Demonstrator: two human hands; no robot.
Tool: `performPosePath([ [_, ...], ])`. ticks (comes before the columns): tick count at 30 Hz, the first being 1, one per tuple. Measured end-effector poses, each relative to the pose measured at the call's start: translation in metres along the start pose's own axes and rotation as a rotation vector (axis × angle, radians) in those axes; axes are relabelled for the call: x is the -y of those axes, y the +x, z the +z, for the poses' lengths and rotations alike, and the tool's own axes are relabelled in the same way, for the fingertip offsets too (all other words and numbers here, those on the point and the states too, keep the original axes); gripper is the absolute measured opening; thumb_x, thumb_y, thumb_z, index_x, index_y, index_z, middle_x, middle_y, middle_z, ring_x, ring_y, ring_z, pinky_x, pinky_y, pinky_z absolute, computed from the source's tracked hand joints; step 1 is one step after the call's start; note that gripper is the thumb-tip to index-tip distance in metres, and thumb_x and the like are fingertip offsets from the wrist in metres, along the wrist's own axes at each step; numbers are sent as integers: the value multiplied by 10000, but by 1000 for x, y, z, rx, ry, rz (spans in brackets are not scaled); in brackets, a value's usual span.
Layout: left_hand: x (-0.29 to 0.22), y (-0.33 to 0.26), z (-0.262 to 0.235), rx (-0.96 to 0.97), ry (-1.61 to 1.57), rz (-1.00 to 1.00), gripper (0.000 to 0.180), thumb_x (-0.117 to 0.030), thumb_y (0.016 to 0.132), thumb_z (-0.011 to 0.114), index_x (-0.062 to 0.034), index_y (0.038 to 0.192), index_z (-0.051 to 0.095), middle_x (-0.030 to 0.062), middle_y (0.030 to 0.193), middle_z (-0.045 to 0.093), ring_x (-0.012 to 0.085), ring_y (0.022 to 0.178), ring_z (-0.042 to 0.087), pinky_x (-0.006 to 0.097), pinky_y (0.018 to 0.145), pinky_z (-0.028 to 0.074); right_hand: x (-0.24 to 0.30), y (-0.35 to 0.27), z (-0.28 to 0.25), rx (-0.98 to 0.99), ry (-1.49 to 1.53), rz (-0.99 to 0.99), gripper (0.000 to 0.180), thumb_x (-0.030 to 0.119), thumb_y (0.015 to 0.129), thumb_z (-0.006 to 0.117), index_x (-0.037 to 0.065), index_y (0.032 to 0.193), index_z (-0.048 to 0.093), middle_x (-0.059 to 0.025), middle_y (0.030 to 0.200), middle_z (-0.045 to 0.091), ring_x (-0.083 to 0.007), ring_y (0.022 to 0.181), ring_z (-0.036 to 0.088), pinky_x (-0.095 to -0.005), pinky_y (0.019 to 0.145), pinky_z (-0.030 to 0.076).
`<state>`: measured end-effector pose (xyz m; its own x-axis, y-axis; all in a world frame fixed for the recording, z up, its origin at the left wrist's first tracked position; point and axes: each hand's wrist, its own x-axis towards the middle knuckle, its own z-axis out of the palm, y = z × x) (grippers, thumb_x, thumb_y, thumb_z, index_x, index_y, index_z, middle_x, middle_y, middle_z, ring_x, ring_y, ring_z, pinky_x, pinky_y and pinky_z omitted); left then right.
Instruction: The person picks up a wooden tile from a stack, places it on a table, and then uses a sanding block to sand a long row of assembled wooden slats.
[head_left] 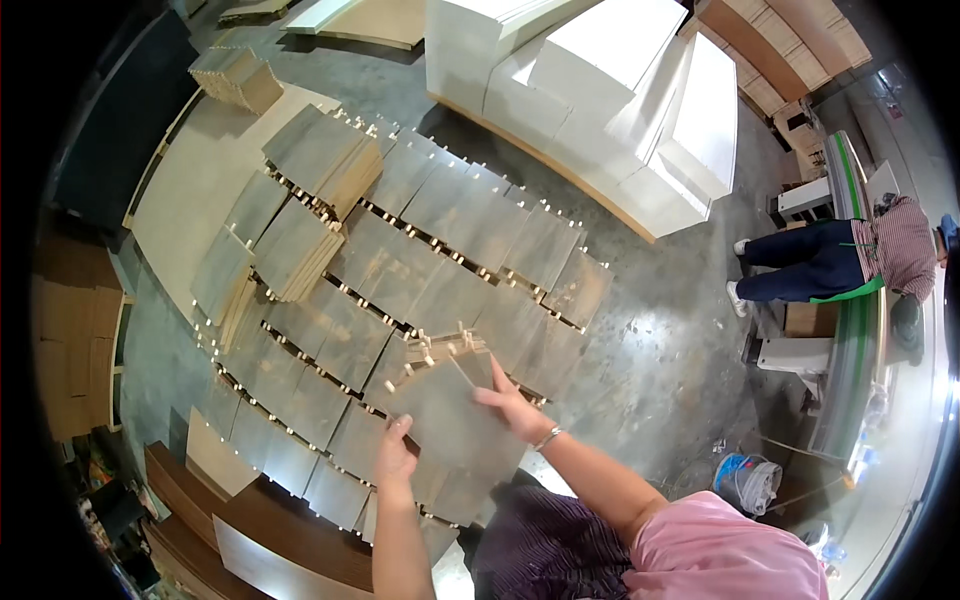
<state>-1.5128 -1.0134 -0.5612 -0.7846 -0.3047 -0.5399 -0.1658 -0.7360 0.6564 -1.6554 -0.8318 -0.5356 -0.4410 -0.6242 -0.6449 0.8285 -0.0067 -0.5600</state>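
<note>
My left hand (396, 450) grips the near left edge of a grey wooden panel (455, 420) with small pale dowel pegs along its far edge. My right hand (510, 400) presses flat on the top of the same panel, a bracelet on its wrist. The panel is held tilted over a wide spread of like grey panels (440, 250) laid in rows on the concrete floor, each with pegs sticking out between the rows.
Small stacks of grey panels (320, 160) rise at the back left on a large pale board (190, 190). White boards (600, 90) are piled at the back. Another person (840, 260) stands by a machine on the right. Brown boards (250, 540) lie at my lower left.
</note>
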Motion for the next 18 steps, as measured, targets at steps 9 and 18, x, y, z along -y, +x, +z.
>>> performPosePath([
  [9, 61, -15, -21, -270, -294, -58, 753, -601, 971, 322, -47, 1477, 386, 142, 1480, 453, 332, 1344, 447, 450, 1126, 353, -8, -28, 106, -430, -1494, -323, 1025, 486, 663, 763, -41, 1434, 340, -345, 1306, 414, -494, 1229, 405, -582, 1043, 309],
  [18, -19, -113, 34, -114, -238, -23, 804, -634, 951, 335, -63, 1516, 332, 150, 1529, 395, 349, 1386, 400, 489, 1135, 344, 3, -148, 199, -237, -1681, -716, 992, 380, 695, 752, -78, 1451, 303, -427, 1401, 305, -550, 1299, 329, -603, 1099, 250],
])
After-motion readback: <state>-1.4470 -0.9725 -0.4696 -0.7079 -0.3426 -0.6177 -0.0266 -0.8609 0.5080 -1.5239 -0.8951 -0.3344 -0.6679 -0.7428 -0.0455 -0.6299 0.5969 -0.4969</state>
